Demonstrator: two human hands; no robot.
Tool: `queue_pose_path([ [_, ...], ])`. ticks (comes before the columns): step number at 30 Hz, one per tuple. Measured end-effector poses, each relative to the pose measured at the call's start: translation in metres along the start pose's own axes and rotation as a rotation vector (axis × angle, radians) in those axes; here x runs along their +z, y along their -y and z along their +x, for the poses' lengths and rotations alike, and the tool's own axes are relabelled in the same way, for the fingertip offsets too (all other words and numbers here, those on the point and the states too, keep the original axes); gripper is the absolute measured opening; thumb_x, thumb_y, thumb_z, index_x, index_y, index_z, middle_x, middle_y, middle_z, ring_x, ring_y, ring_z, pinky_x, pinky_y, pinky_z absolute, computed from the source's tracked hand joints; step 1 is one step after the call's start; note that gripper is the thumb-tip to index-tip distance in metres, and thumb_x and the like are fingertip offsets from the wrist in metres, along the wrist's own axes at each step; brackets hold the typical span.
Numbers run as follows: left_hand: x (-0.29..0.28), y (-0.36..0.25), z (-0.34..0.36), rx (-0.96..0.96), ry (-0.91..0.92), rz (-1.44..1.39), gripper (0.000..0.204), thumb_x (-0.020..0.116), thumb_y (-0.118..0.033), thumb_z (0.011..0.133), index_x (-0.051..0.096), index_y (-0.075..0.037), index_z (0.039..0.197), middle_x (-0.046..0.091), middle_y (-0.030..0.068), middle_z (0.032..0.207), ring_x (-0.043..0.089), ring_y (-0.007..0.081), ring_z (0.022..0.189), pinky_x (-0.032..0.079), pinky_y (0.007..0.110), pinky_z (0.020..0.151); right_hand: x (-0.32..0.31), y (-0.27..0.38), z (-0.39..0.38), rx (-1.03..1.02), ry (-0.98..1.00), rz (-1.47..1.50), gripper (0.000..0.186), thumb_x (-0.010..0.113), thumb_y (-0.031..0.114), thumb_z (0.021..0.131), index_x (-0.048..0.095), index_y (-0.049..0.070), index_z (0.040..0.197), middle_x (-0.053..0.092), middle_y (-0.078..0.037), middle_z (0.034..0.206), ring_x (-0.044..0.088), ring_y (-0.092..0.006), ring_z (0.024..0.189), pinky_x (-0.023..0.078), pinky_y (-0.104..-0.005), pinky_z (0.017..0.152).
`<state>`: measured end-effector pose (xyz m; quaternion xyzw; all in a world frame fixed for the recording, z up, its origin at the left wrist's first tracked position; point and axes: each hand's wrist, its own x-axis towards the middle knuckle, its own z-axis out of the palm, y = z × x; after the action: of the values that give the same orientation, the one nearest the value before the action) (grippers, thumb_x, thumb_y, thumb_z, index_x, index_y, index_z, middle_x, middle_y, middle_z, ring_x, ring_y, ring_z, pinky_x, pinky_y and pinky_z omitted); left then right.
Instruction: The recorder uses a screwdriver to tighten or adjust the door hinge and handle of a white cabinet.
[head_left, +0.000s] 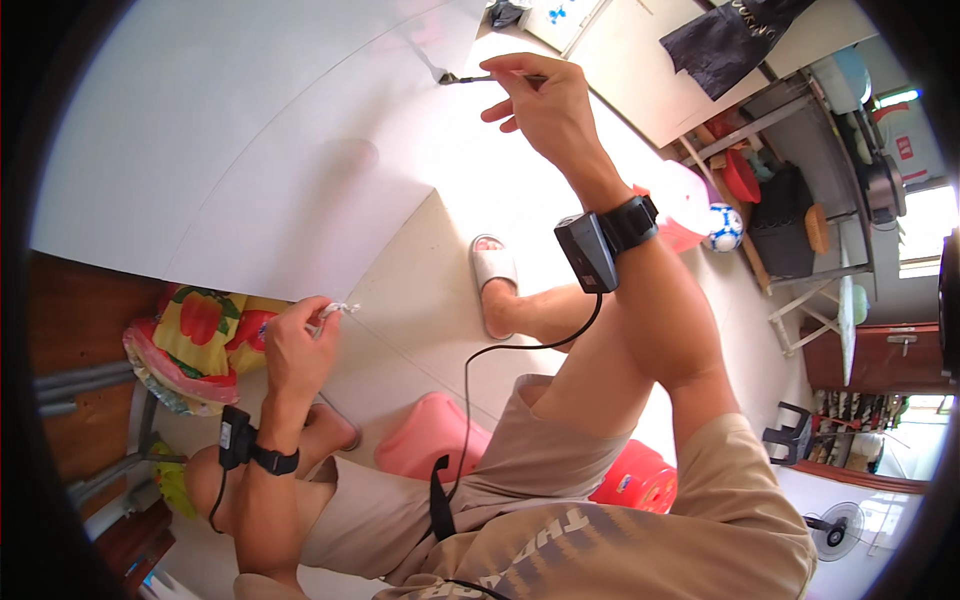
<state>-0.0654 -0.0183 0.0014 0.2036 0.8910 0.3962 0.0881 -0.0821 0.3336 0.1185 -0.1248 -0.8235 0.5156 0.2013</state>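
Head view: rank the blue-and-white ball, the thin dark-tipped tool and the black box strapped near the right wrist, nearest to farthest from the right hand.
1. Thin dark-tipped tool: in the right hand, its tip out to the left.
2. Black box: strapped near the right wrist.
3. Blue-and-white ball: off to the right, beyond the forearm.

- My right forearm (665, 290) rises from a bent elbow (690, 375) toward the upper middle.
- My right hand (535, 105) reaches out to the left, high up, thumb and forefinger in a pinch, the other fingers (499, 112) loosely curled.
- My left forearm (265, 510) comes up from the lower edge.
- My left hand (295, 350) sits lower, well apart from the right, its fingertips pinched and knuckles bent.
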Motion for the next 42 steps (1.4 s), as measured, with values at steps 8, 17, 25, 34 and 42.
queue_pose_path([
  [8, -0.002, 0.012, 0.002, -0.011, -0.028, 0.004, 0.022, 0.073, -0.011, 0.086, 0.071, 0.002, 0.103, 0.073, 0.0166, 0.083, 0.069, 0.0253, 0.071, 0.053, 0.034, 0.063, -0.006, -0.016, 0.019, 0.036, -0.145, 0.172, 0.02, 0.055, 0.004, 0.098, 0.07, -0.006, 0.107, 0.068, -0.014, 0.09, 0.076, -0.0245, 0.069, 0.055, -0.0266, 0.047],
  [17, -0.002, 0.021, 0.012, -0.037, -0.185, -0.032, 0.023, 0.07, -0.011, 0.091, 0.07, 0.004, 0.107, 0.074, 0.0196, 0.085, 0.073, 0.027, 0.073, 0.055, 0.034, 0.066, -0.006, -0.014, 0.015, 0.16, -0.129, 0.218, 0.019, 0.059, 0.004, 0.097, 0.071, -0.001, 0.111, 0.071, -0.017, 0.103, 0.073, -0.0194, 0.069, 0.054, -0.0249, 0.05],
  [25, 0.013, 0.02, 0.028, -0.304, -0.194, -0.474, 0.03, 0.071, -0.022, 0.094, 0.07, 0.003, 0.11, 0.076, 0.0091, 0.091, 0.07, 0.0157, 0.071, 0.053, 0.026, 0.066, 0.017, 0.017, -0.011, 0.143, -0.038, 0.139, 0.022, 0.054, 0.003, 0.098, 0.067, -0.007, 0.112, 0.071, -0.02, 0.098, 0.076, -0.0258, 0.073, 0.058, -0.0274, 0.052],
  [34, 0.02, -0.002, 0.036, -0.615, -0.176, -1.112, 0.032, 0.066, -0.025, 0.099, 0.063, 0.001, 0.118, 0.071, 0.012, 0.109, 0.068, 0.0163, 0.086, 0.057, 0.026, 0.072, 0.067, 0.037, -0.059, 0.17, 0.296, 0.224, 0.024, 0.056, 0.008, 0.1, 0.065, -0.008, 0.116, 0.07, -0.018, 0.101, 0.076, -0.0252, 0.078, 0.059, -0.028, 0.055],
  [42, 0.018, -0.011, 0.036, -0.652, -0.194, -1.179, 0.032, 0.065, -0.026, 0.1, 0.062, 0.0, 0.119, 0.069, 0.0133, 0.116, 0.067, 0.0178, 0.093, 0.056, 0.027, 0.081, 0.086, 0.058, -0.098, 0.058, 0.45, 0.297, 0.021, 0.056, 0.008, 0.102, 0.064, -0.004, 0.118, 0.072, -0.015, 0.11, 0.076, -0.0238, 0.076, 0.058, -0.0257, 0.055],
])
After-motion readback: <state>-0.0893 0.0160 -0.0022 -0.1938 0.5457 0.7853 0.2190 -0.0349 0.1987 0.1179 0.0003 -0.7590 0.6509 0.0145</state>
